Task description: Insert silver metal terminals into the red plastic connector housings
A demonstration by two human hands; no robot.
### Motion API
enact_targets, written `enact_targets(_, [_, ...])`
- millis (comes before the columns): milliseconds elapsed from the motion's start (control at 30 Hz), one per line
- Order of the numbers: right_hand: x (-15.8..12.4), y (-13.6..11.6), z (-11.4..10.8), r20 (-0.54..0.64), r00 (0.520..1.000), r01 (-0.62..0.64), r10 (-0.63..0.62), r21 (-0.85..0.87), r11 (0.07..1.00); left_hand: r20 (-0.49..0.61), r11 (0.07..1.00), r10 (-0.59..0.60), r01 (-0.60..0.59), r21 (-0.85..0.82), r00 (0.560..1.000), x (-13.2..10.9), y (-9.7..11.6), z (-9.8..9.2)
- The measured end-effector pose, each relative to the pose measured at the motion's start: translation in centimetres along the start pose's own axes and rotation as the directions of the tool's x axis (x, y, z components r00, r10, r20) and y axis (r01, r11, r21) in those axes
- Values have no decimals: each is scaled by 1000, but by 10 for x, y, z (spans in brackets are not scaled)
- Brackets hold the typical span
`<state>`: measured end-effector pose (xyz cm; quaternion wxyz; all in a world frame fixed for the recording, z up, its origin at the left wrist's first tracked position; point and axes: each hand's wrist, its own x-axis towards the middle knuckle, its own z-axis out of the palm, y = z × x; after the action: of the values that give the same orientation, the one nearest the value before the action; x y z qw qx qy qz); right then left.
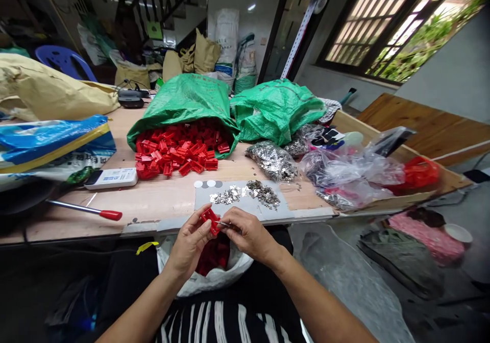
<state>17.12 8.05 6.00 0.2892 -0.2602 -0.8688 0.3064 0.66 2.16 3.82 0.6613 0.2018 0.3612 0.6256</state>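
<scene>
My left hand (191,241) pinches a small red plastic part (210,219) just in front of the table edge. My right hand (247,233) is closed on a thin metal piece (225,224) whose tip touches the red part. Below my hands a white bag (214,276) in my lap holds more red parts. On a grey sheet (245,202) right behind my hands lie several small metal pieces (252,194). Farther back, a pile of red plastic parts (178,151) spills from a green sack (184,100).
A second green sack (273,105), a bag of metal pieces (272,160) and clear plastic bags (356,172) lie on the right. A white remote (112,178), a red-handled tool (90,210), a blue bag (49,144) and a brown paper sack (46,90) lie on the left.
</scene>
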Motion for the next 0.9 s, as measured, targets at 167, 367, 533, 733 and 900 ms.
enact_targets(167, [-3, -1, -5, 74, 996, -47, 41, 74, 996, 37, 999, -30, 31, -17, 999, -1, 1, 1])
enact_targets(367, [-8, -2, -7, 87, 967, -254, 240, 234, 939, 102, 999, -40, 38, 23, 994, -3, -1, -1])
enact_targets(533, [-13, 6, -5, -6, 968, -246, 253, 206, 947, 87, 984, 23, -38, 174, 996, 4, -3, -9])
enact_targets(733, [-15, 24, 7, -55, 954, -291, 294, 58, 955, 162, 777, 260, -305, 550, 952, 29, -3, -27])
enact_targets(900, [-10, 31, 15, -61, 959, -278, 276, -35, 960, 243, 580, 274, -362, 730, 930, 44, -1, -36])
